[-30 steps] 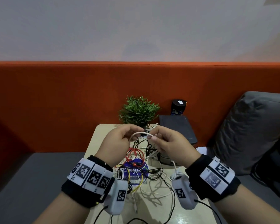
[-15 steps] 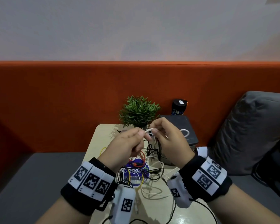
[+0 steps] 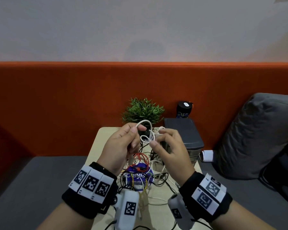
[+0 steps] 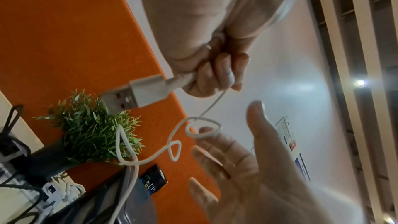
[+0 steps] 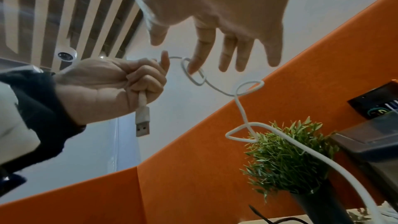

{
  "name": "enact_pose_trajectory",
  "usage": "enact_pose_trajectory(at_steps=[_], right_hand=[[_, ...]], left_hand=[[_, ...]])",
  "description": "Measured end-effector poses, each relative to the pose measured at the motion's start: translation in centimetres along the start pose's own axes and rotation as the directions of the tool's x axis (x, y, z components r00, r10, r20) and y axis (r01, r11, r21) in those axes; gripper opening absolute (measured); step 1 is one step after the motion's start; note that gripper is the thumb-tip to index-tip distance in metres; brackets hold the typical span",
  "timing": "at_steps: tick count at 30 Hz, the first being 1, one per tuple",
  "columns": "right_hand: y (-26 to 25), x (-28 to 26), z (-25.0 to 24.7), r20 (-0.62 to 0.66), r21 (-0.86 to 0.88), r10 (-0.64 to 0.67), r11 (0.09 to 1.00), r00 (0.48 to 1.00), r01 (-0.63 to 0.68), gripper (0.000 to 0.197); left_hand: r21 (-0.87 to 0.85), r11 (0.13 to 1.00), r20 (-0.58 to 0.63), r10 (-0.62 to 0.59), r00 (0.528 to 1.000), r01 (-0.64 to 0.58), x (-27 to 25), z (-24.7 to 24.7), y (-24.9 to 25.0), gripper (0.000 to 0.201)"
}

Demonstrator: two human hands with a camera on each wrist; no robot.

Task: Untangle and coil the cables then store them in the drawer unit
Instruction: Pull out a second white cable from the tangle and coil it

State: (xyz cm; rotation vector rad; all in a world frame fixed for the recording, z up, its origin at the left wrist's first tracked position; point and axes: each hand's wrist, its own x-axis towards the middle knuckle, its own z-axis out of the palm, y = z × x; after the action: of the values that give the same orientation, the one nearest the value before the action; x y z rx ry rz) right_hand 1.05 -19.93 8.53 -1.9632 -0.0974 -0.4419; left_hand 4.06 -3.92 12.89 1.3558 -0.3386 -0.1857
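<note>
My left hand (image 3: pixel 131 135) grips a white USB cable (image 3: pixel 145 130) in a fist just behind its plug (image 4: pixel 137 93), which sticks out below the fist (image 5: pixel 142 125). The cable runs from it in several small loops above the table. My right hand (image 3: pixel 158 140) is spread with straight fingers, and its index fingertip (image 5: pixel 193 68) pokes through the nearest loop (image 4: pixel 203 129). Below both hands a tangle of black, white, red and yellow cables (image 3: pixel 140 173) lies on the table. The dark grey drawer unit (image 3: pixel 184 131) stands at the table's back right.
A small potted plant (image 3: pixel 143 110) and a black can (image 3: pixel 184 109) stand at the back, against the orange bench back. The beige table (image 3: pixel 96 143) is narrow. A grey cushion (image 3: pixel 256 135) lies to the right, with a white paper roll (image 3: pixel 207 156) beside it.
Both hands were pinching the white cable close together. Now my right hand has let go and spread its fingers, and a wider loop stands up from my left hand.
</note>
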Motion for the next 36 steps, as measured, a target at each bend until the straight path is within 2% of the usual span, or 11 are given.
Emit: enact_pose_trajectory(at_steps=[3, 6, 10, 13, 16, 19, 23, 27, 29, 32, 36], right_hand=[[-0.3, 0.6, 0.7, -0.029, -0.125, -0.008, 0.992, 1.0, 0.005, 0.02], [-0.4, 1.1, 0.9, -0.072, -0.135, -0.014, 0.991, 0.997, 0.004, 0.02], [-1.2, 1.1, 0.1, 0.134, 0.006, -0.059, 0.998, 0.989, 0.059, 0.011], [-1.2, 1.3, -0.9, 0.245, 0.119, -0.051, 0.993, 0.968, 0.022, 0.03], [-0.7, 1.7, -1.9, 0.279, 0.208, -0.032, 0.978, 0.96, -0.028, 0.035], [-0.4, 1.8, -2.8, 0.378, 0.18, -0.021, 0.982, 0.926, -0.051, 0.035], [-0.6, 2.2, -4.2, 0.47, 0.082, -0.024, 0.996, 0.882, -0.017, 0.035], [-1.0, 2.3, -5.3, 0.431, 0.326, -0.068, 0.942, 0.9, -0.085, 0.019], [-1.2, 2.1, -5.5, 0.434, 0.4, -0.022, 0.901, 0.901, -0.17, 0.023], [-2.0, 1.9, -5.1, 0.426, 0.004, 0.066, 0.997, 0.902, -0.075, 0.031], [-2.6, 1.7, -4.4, 0.468, -0.42, 0.104, 0.9, 0.878, 0.117, 0.019]], left_hand=[[0.032, 0.999, 0.041, -0.029, 0.999, 0.028, -0.1, 0.4, -0.4, 0.025], [0.061, 0.998, -0.016, -0.009, 1.0, 0.01, 0.2, 0.6, -0.6, 0.024], [0.155, 0.987, -0.146, -0.029, 0.989, 0.052, 0.9, -0.1, -1.0, 0.024], [0.252, 0.962, -0.209, -0.054, 0.976, 0.107, 1.6, -1.3, -2.2, 0.027], [0.395, 0.911, -0.243, -0.024, 0.97, 0.122, 2.0, -2.2, -3.4, 0.029], [0.546, 0.825, -0.296, 0.029, 0.955, 0.144, 2.5, -3.4, -3.7, 0.028], [0.565, 0.803, -0.357, 0.031, 0.934, 0.189, 3.3, -5.3, -4.4, 0.029], [0.595, 0.771, -0.386, 0.024, 0.922, 0.229, 3.5, -5.6, -4.9, 0.03], [0.61, 0.764, -0.367, 0.04, 0.929, 0.208, 3.3, -5.2, -4.6, 0.03], [0.592, 0.802, -0.243, 0.078, 0.967, 0.084, 2.6, -4.2, -4.0, 0.029], [0.547, 0.836, -0.08, 0.106, 0.991, -0.045, 1.8, -3.2, -2.9, 0.03]])
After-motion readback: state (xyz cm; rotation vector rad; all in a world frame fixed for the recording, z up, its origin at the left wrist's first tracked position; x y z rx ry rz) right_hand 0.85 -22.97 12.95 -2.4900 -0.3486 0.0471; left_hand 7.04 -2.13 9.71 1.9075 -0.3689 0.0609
